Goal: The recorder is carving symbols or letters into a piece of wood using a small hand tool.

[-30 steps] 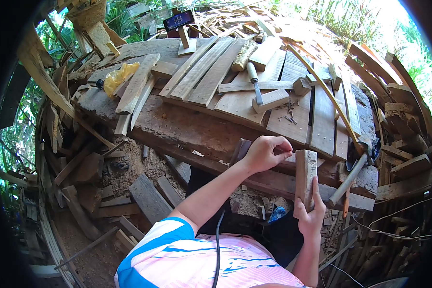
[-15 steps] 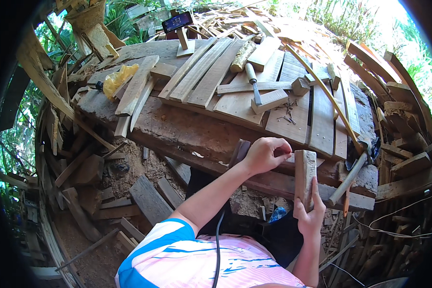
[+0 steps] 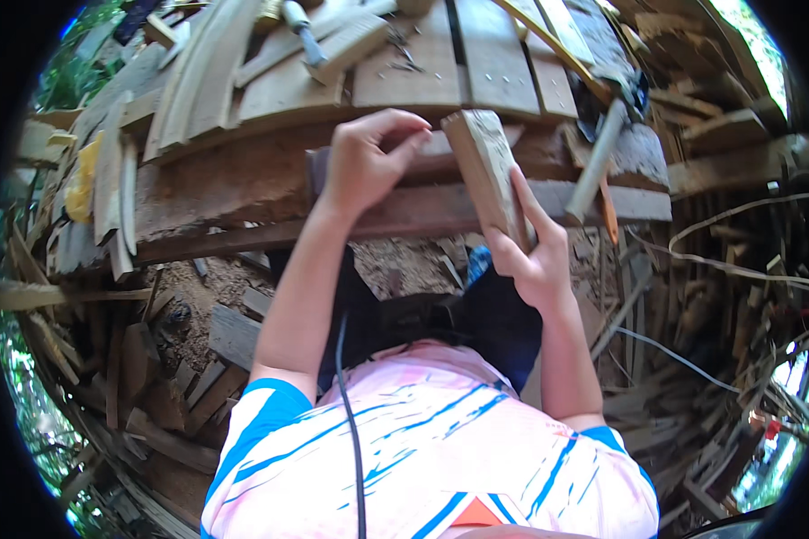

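My right hand (image 3: 532, 256) grips the lower end of a rough wooden block (image 3: 487, 171) and holds it upright, tilted slightly left, in front of the workbench edge (image 3: 243, 193). My left hand (image 3: 364, 162) is curled, its thumb and fingertips pinched together and touching the block's top left corner. Whether anything small sits between those fingers is hidden. A dark piece (image 3: 315, 175) shows just under my left wrist.
The plank workbench top (image 3: 476, 54) carries loose boards, a wooden-handled tool (image 3: 301, 27) and scattered nails. A hammer (image 3: 598, 157) leans at its right edge. A yellow object (image 3: 81, 180) lies left. Scrap wood piles (image 3: 117, 359) flank me, and white cords (image 3: 737, 225) run right.
The view has dropped closer to the hands. My left hand went from a fist at the bench edge to pinching at the block's top; the block now tilts left.
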A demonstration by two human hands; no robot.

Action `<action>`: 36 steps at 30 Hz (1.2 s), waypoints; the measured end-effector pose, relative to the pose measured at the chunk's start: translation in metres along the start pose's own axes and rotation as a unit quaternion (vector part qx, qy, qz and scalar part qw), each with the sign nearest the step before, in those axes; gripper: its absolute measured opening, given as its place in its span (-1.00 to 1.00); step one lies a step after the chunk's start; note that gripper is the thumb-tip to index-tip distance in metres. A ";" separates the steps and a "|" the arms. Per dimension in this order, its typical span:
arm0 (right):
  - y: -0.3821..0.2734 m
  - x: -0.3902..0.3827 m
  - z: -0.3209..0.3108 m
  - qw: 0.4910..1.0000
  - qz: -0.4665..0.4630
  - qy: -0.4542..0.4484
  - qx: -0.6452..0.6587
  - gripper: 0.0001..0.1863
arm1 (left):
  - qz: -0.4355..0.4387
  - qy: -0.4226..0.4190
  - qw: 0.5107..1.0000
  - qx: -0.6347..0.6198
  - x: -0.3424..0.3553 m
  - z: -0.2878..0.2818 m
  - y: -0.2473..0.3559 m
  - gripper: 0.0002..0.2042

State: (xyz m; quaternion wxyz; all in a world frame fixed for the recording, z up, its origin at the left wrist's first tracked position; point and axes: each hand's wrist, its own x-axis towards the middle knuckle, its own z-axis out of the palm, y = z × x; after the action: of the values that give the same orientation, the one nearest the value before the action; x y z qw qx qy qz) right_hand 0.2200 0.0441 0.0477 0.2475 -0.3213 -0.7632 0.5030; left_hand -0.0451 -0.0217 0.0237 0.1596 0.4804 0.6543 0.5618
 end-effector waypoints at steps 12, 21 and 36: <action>0.009 -0.006 -0.004 0.998 -0.055 0.008 -0.020 -0.12 | -0.006 -0.013 1.000 0.012 -0.005 0.005 0.000 -0.87; 0.005 -0.007 -0.003 1.000 0.004 -0.008 0.020 -0.11 | 0.005 -0.019 1.000 0.024 -0.004 0.004 0.000 -0.87; 0.006 -0.009 -0.002 1.000 0.005 -0.011 -0.002 -0.10 | 0.094 -0.012 0.990 0.105 -0.003 0.007 0.002 -0.65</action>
State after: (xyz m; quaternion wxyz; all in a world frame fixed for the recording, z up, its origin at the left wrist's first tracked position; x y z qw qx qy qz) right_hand 0.2294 0.0402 0.0428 0.2361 -0.3204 -0.7649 0.5065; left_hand -0.0372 -0.0202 0.0224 0.0622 0.5606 0.6594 0.4969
